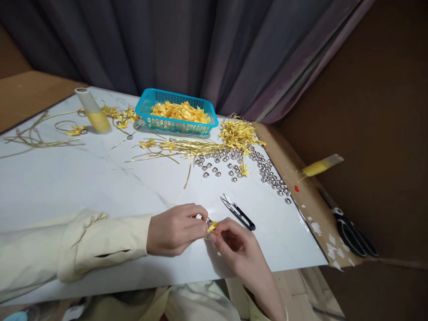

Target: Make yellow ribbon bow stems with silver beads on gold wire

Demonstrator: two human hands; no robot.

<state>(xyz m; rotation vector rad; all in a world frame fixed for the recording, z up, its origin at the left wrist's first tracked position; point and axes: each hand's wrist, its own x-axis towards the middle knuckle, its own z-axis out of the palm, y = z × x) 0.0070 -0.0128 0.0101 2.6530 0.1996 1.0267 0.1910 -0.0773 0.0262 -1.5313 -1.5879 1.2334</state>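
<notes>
Over the near part of the white tabletop, my left hand (178, 229) and my right hand (241, 250) meet at a small yellow ribbon bow (211, 227). Fingertips of both hands pinch it from either side and cover much of it. A shiny silver bead (209, 221) shows at the bow, by my left fingertips. Whether a cord or thread runs through it is too small to make out. Just beyond my right hand lies a pair of black-handled thread snips (239, 212), blades pointing away to the left.
Behind are loose silver beads (267, 171), gold cords (197, 147) and a pile of yellow bows (238, 133). A blue basket (143, 100) holds more bows. One thread spool (95, 111) stands left; another spool (323, 165) and black scissors (354, 234) lie right, beside paper scraps.
</notes>
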